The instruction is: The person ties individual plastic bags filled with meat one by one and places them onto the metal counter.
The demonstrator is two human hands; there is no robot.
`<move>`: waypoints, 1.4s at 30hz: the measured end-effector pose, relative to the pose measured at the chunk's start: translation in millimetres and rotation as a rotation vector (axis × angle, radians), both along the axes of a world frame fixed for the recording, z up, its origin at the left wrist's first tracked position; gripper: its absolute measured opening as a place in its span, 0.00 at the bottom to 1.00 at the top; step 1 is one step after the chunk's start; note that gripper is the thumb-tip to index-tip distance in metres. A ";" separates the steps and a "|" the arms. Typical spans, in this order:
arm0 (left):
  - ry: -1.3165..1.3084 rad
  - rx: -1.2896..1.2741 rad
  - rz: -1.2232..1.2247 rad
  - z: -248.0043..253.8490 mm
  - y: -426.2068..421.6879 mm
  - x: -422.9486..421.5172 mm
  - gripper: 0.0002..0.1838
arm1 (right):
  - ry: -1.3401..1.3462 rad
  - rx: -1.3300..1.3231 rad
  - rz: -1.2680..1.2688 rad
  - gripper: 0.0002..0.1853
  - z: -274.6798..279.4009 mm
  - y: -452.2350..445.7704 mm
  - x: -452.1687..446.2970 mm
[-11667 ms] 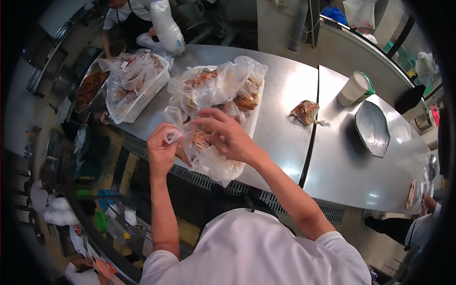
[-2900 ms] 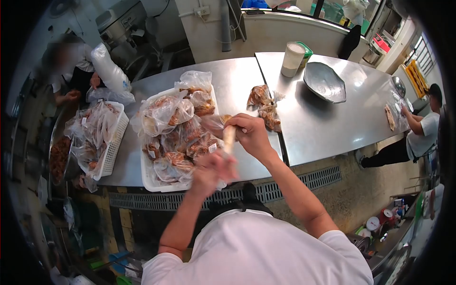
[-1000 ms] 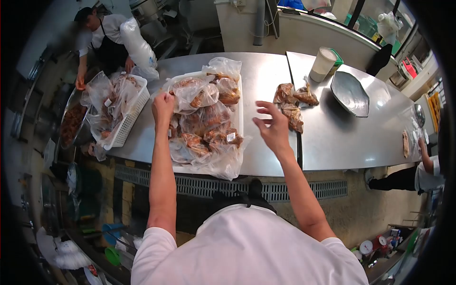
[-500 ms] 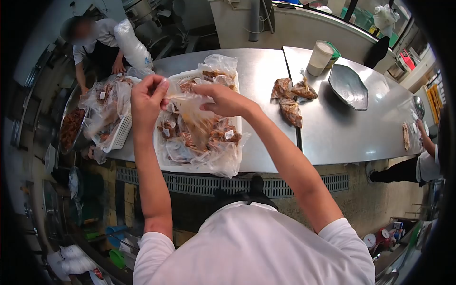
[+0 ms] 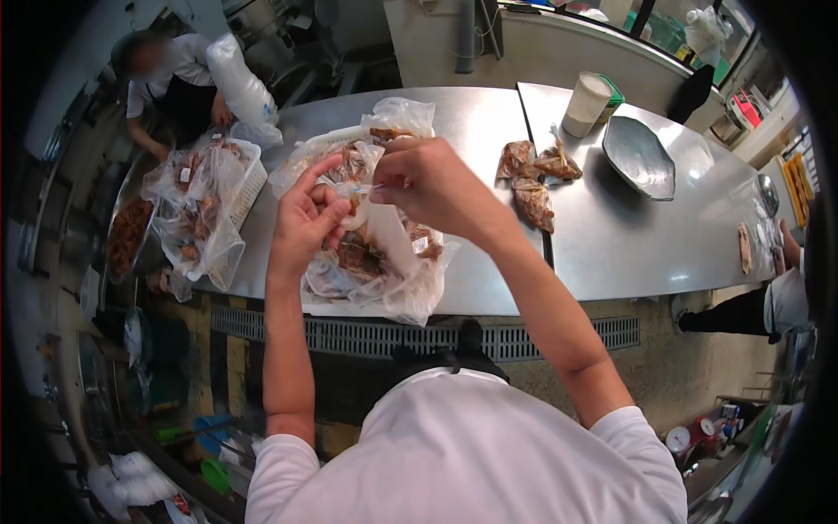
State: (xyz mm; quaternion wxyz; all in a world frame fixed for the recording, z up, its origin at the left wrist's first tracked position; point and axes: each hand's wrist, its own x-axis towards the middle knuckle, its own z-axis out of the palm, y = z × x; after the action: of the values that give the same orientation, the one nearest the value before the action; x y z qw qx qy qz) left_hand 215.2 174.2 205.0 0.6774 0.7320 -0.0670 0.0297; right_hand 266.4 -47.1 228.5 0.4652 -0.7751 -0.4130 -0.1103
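Over the white tray (image 5: 349,309) of bagged reddish-brown food, my left hand (image 5: 307,218) holds a clear plastic bag (image 5: 384,231) near its top, fingers bent round it. My right hand (image 5: 428,183) pinches the same bag's plastic from the right. The bag's lower part hangs above other bags in the tray, and part of its outline merges with them. Right of the tray, three closed bags of brown food (image 5: 532,203) lie together beside the gap between two steel tables.
A white basket (image 5: 251,188) of bags and a metal bowl (image 5: 131,231) of food are at left, near a person (image 5: 179,83). A dark dish (image 5: 639,159) and white container (image 5: 587,105) stand on the right table (image 5: 628,253). Another person (image 5: 786,301) is far right.
Earlier, two and then three bags came to lie right of the tray. Since half a second ago, my left hand has moved down and right, and both hands are closer together at the bag.
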 end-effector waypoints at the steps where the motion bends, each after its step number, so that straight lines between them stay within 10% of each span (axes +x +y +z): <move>1: 0.013 -0.014 -0.051 -2.3 -4.7 3.5 0.11 | -0.002 0.003 -0.008 0.06 -7.0 5.8 -0.8; 5: -0.008 0.125 -0.165 -17.7 -19.5 24.0 0.07 | 0.104 0.084 0.066 0.14 -28.2 1.3 0.3; 8: -0.090 0.068 -0.153 9.5 -24.0 18.2 0.04 | 0.292 0.515 0.229 0.42 -60.9 -14.3 6.4; 13: -0.271 0.042 -0.306 15.3 -72.0 19.8 0.11 | 0.472 -0.030 0.155 0.31 -109.5 -1.4 -6.0; 20: -0.254 0.464 0.183 -60.3 -62.6 0.6 0.20 | 1.072 1.003 -0.128 0.16 -119.5 5.0 -26.2; 29: -0.128 -0.140 -0.108 -90.2 -73.5 -8.8 0.24 | 1.020 0.916 0.217 0.10 -147.3 -2.2 -13.8; 32: -0.327 0.035 -0.036 -84.0 -88.9 0.1 0.16 | 0.243 0.327 -0.086 0.12 -126.3 12.2 -24.9; 39: 0.119 -0.965 0.017 -65.2 -73.8 17.6 0.24 | 0.162 0.049 0.068 0.16 -110.4 -13.2 -35.7; 42: 0.116 -0.930 0.062 -50.9 -72.8 18.7 0.26 | 0.501 0.079 0.115 0.14 -98.8 -12.6 -39.4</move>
State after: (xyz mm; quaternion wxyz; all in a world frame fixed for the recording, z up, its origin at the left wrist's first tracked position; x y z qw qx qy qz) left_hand 233.8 101.4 154.0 0.9349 0.3530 0.0135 0.0360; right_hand 227.0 -59.7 129.7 0.5883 -0.7349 -0.3236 0.0956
